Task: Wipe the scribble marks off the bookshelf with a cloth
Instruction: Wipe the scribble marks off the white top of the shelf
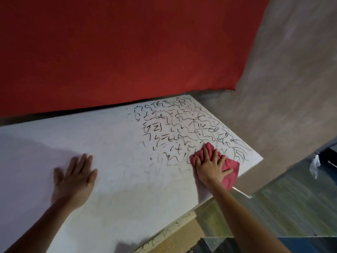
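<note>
The wiping step was judged to be in hand, and roughly half done. The cloth (231, 168) (a pink one, bunched) was pressed flat against the white top of the bookshelf (113, 143) toward three o'clock in the view, close to the near right edge. It was held down by the right hand (211, 167), whose grip was apart: the fingers were spread over the cloth and pushed onto it, not curled round it. The left hand (74, 178) was laid palm-down on the bare board toward eight o'clock, its grip also apart and nothing held, apparently as a brace.

The scribble marks (182, 123) were seen as dense black lines filling the far right corner, from about twelve to two o'clock of the cloth. Only faint grey smears (158, 172) were left at nine o'clock of the cloth, so that patch was taken as wiped once but not clean. A red sheet (118, 52) was hung behind the shelf, and a grey wall (291, 79) stood to the right.

For the next move, the cloth would need to be pushed up toward one o'clock, into the thick lines, with firm pressure kept on it. The smeared patch would probably need a second pass.
</note>
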